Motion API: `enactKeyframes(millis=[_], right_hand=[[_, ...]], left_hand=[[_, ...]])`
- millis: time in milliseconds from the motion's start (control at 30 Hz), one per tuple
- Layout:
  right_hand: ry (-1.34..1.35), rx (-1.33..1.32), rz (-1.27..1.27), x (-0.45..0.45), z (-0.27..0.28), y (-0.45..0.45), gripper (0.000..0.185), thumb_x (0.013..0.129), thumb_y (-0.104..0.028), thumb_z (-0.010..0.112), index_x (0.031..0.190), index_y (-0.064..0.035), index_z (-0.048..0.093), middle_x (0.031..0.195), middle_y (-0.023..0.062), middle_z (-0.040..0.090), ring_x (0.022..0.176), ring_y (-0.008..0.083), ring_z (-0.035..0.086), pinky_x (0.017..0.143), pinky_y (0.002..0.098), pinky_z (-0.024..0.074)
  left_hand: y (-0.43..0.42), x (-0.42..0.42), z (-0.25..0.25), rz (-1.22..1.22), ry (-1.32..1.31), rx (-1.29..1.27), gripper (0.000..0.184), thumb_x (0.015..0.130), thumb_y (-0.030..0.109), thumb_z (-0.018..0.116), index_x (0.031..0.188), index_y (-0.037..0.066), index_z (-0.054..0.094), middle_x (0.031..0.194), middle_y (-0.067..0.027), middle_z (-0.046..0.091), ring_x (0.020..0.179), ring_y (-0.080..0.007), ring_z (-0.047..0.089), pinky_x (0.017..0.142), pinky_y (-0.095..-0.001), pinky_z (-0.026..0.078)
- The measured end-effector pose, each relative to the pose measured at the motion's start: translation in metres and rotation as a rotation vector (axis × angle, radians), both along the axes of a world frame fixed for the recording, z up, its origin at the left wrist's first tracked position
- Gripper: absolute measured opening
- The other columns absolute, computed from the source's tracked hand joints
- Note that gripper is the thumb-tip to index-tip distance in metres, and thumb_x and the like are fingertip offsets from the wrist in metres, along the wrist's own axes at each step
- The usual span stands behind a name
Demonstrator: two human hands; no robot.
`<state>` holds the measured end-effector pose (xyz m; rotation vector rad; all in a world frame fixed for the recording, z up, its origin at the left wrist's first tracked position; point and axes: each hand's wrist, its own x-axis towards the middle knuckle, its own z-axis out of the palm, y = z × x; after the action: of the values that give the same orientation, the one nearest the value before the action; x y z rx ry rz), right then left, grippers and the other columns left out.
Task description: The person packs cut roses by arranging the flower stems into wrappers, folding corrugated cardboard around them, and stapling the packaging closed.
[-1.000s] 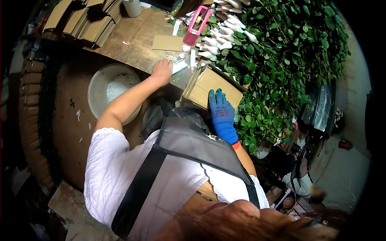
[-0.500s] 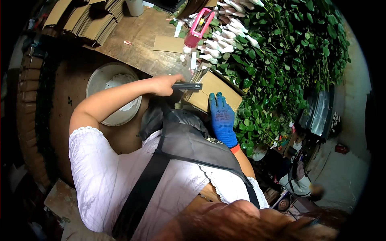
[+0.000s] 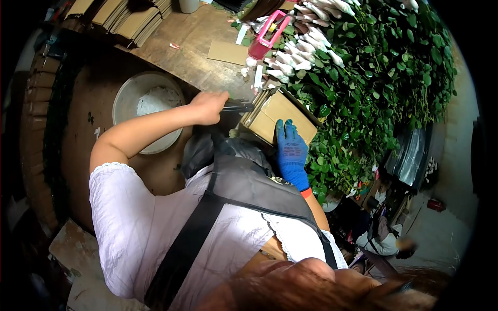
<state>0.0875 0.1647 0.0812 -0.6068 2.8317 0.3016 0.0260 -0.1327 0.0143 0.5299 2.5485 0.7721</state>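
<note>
My left hand (image 3: 208, 108) is bare and closed around a dark stapler-like tool (image 3: 237, 107), whose long arms point right toward the left edge of a cardboard wrap (image 3: 276, 115). In a blue glove, my right hand (image 3: 291, 145) lies on the lower part of this cardboard, its visible fingers stretched out and its thumb hidden. The cardboard is layered along its left edge and rests at the table's near edge, beside green foliage. White-netted flower buds (image 3: 294, 58) lie in rows above it.
A pink tape dispenser (image 3: 264, 44) and a flat cardboard piece (image 3: 228, 53) lie on the wooden table (image 3: 176, 54). Cardboard stacks (image 3: 136, 26) stand at the upper left. Below the table edge is a round bin (image 3: 124, 103). Leafy stems (image 3: 373, 78) fill the right. Another person (image 3: 384, 241) is at the lower right.
My left hand has picked up the dark tool from the table and brought it to the cardboard's left edge. My right hand has stayed on the cardboard. The view has shifted slightly.
</note>
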Motion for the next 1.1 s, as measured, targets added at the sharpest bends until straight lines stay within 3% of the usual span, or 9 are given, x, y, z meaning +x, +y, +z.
enactKeyframes(millis=[200,300,467,500,667,733,833,933,1100], right_hand=[[-0.02,0.042,0.021,-0.001,0.001,0.002,0.07,0.083,-0.011,0.063,0.149,-0.0078,0.039,0.148,0.0206,0.045,0.124,0.0325,0.055,0.094,0.0392,0.0487],[-0.003,0.109,0.043,-0.001,-0.004,0.005,0.081,0.079,-0.024,0.073,0.15,-0.0085,0.038,0.149,0.0203,0.044,0.123,0.0326,0.056,0.094,0.0395,0.0489],[-0.006,0.098,0.019,0.0,-0.003,0.002,0.084,0.079,-0.031,0.074,0.151,-0.0086,0.037,0.149,0.0198,0.044,0.123,0.0318,0.056,0.095,0.0398,0.0486],[0.001,0.095,0.019,0.0,-0.004,0.002,0.083,0.079,-0.03,0.074,0.151,-0.0086,0.037,0.149,0.0198,0.044,0.123,0.0317,0.056,0.095,0.0395,0.0486],[0.015,0.088,0.011,0.001,-0.002,0.002,0.08,0.08,-0.022,0.072,0.151,-0.0091,0.038,0.149,0.0197,0.045,0.124,0.0319,0.055,0.096,0.0385,0.0486],[0.018,0.066,-0.011,0.001,-0.005,0.001,0.078,0.08,-0.018,0.07,0.15,-0.0096,0.038,0.148,0.0199,0.045,0.124,0.032,0.055,0.096,0.0383,0.0488],[-0.011,0.024,-0.035,0.001,0.0,-0.001,0.075,0.079,-0.015,0.068,0.149,-0.0103,0.04,0.148,0.0198,0.045,0.123,0.0321,0.055,0.095,0.0384,0.0494],[0.024,0.028,-0.029,0.003,-0.005,0.001,0.074,0.079,-0.013,0.068,0.148,-0.0105,0.041,0.148,0.0194,0.045,0.123,0.0326,0.055,0.094,0.0388,0.0497],[0.032,0.018,-0.04,0.003,-0.006,0.0,0.072,0.079,-0.01,0.066,0.147,-0.0101,0.042,0.148,0.0193,0.045,0.125,0.0333,0.053,0.095,0.0396,0.0491]], left_hand=[[0.007,0.031,0.002,-0.316,0.813,-0.217,0.019,0.084,0.017,0.055,0.098,0.006,0.059,0.089,-0.0085,0.057,0.091,-0.0267,0.058,0.097,-0.0416,0.043],[0.012,0.022,0.005,-0.409,0.86,-0.166,0.017,0.084,0.018,0.054,0.096,0.006,0.058,0.088,-0.0076,0.056,0.09,-0.0261,0.058,0.098,-0.0415,0.043],[0.018,0.002,0.004,-0.558,0.904,-0.133,0.016,0.084,0.02,0.055,0.094,0.007,0.056,0.087,-0.0064,0.056,0.088,-0.0242,0.058,0.092,-0.0386,0.044],[0.02,-0.002,0.006,-0.541,1.052,-0.089,0.013,0.083,0.02,0.056,0.087,0.008,0.054,0.08,-0.0064,0.058,0.08,-0.0243,0.061,0.079,-0.0372,0.048],[0.02,-0.037,-0.014,-0.601,0.654,0.001,0.01,0.079,0.019,0.057,0.08,0.01,0.052,0.064,-0.0091,0.06,0.056,-0.0287,0.064,0.05,-0.041,0.05],[0.015,-0.05,-0.013,-0.713,0.685,-0.035,0.009,0.08,0.018,0.057,0.085,0.011,0.054,0.072,-0.0092,0.061,0.068,-0.0274,0.066,0.064,-0.0415,0.053],[0.012,-0.088,-0.028,-0.795,1.076,0.323,0.011,0.081,0.016,0.057,0.09,0.01,0.055,0.084,-0.0085,0.06,0.084,-0.0255,0.062,0.083,-0.0415,0.051],[0.014,-0.107,-0.046,-0.504,1.0,0.077,0.012,0.082,0.015,0.056,0.093,0.009,0.056,0.092,-0.0071,0.058,0.093,-0.0244,0.057,0.098,-0.0423,0.044],[0.041,-0.137,-0.052,-0.441,1.118,0.064,0.013,0.083,0.016,0.057,0.094,0.01,0.058,0.088,-0.0064,0.059,0.089,-0.0251,0.059,0.086,-0.0368,0.048]])
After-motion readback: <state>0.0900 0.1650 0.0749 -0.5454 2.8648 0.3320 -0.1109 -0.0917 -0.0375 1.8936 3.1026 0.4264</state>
